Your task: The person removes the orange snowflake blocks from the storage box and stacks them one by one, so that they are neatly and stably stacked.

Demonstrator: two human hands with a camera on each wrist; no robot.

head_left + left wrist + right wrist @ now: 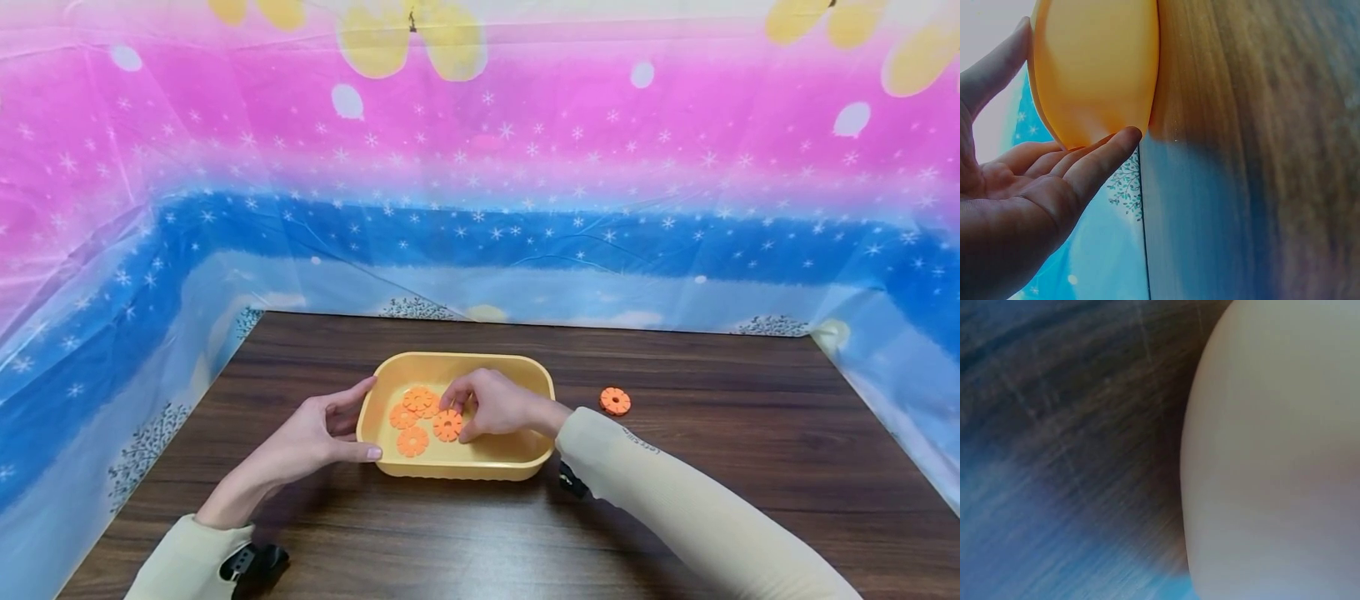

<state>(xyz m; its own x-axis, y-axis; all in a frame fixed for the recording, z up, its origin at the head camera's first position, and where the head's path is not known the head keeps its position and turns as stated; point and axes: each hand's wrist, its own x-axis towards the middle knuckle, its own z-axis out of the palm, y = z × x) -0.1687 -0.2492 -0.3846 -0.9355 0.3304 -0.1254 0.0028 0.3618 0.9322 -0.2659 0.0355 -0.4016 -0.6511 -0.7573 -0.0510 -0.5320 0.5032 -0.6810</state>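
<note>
A yellow plastic basin point(465, 472) stands on the table. My left hand point(322, 433) holds its left end, thumb at the near rim and fingers against the end wall; the left wrist view shows this hand point(1041, 187) against the basin wall point(1097, 69). Reaching inside, my right hand point(501, 404) pinches an orange notched disc point(455, 427) between thumb and fingers. Several similar discs point(412, 450) lie left of it on the basin floor, some overlapping. In the right wrist view the blurred basin wall point(1272, 456) hides the hand.
Another orange notched disc point(608, 403) lies on the dark wooden table point(705, 417), right of the basin. A printed pink and blue cloth point(480, 217) hangs around the table's back and sides. Dark straps point(255, 568) show at both cuffs.
</note>
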